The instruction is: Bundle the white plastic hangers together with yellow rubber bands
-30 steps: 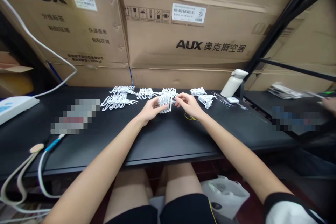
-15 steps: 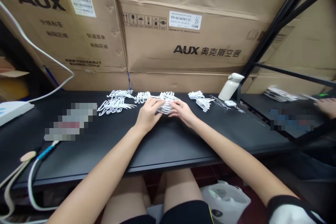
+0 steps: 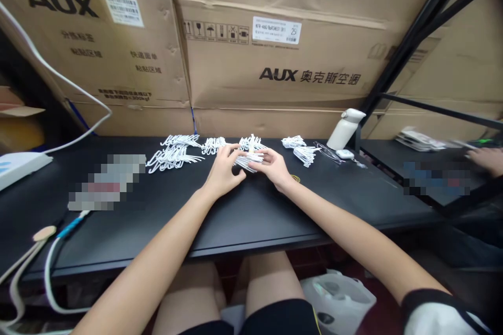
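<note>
Between my two hands, just above the black table (image 3: pixel 251 220), is a bundle of thin white pieces (image 3: pixel 248 161). My right hand (image 3: pixel 274 167) pinches its right end with fingers and thumb. My left hand (image 3: pixel 226 171) is at the bundle's left side, its thumb apart from the curved fingers, which touch the bundle's top. More white bundles lie along the back: two at the left (image 3: pixel 175 158), one behind my left hand (image 3: pixel 213 145), one behind the held bundle (image 3: pixel 251 142) and two at the right (image 3: pixel 304 155). Yellow bands (image 3: pixel 295 178) lie beside my right wrist.
A white bottle (image 3: pixel 346 129), glasses (image 3: pixel 328 152) and a small white case (image 3: pixel 345 154) stand or lie at the back right. Cardboard boxes (image 3: pixel 275 89) rise behind. Left are a blurred-out object (image 3: pixel 108 180) and cables. Another person's hand (image 3: pixel 487 160) is far right.
My left thumb has come away from the bundle and the left fingers have spread. The bundle lies more lengthwise toward my right fingers. The yellow bands now show beside my right wrist.
</note>
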A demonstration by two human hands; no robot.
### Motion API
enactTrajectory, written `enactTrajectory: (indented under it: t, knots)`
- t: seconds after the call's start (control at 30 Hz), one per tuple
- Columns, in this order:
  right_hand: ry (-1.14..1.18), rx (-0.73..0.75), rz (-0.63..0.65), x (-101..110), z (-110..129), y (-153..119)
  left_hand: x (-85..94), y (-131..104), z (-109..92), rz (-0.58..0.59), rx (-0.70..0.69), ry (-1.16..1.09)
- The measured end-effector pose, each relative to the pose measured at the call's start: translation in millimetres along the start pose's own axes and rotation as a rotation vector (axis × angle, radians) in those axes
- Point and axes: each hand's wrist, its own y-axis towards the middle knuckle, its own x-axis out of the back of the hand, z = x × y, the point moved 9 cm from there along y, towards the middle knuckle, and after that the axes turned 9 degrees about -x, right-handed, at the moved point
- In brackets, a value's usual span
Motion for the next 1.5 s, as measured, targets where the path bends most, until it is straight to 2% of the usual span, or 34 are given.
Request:
enactTrajectory:
  t: [0.1,0.27,0.5,0.63,0.83,1.07,1.17,1.33,1.5]
  knots:
    - [-0.073,0.043,-0.027,2,3,0,0.3,0,-1,-0.014,0.009,-0.031]
    - [-0.187,0.128,-0.001,-4,9,-5,0.7,-1,2,-0.051,0.05,-0.062]
    - [-0.362,0.231,-0.05,-2,13,-10,-10.2,-4,15,-0.014,0.143,-0.155]
    - [-0.387,0.189,-0.047,-1,6,-5,-17.4,-5,19,0.032,0.169,-0.192]
    - [-0.338,0.142,-0.019,-1,2,0,-12.8,-5,27,-0.056,0.231,-0.277]
    - [-0.344,0.143,0.045,-8,0,-2,-24.2,-14,44,-0.09,0.433,-0.469]
    - [-0.347,0.15,0.065,-11,0,-3,-25.5,-19,51,-0.118,0.509,-0.473]
    - [-0.33,0.182,0.078,-13,3,-4,-21.9,-20,54,-0.151,0.513,-0.421]
    - [-0.265,0.109,0.042,-7,-2,-3,-21.8,-20,56,-0.101,0.504,-0.398]
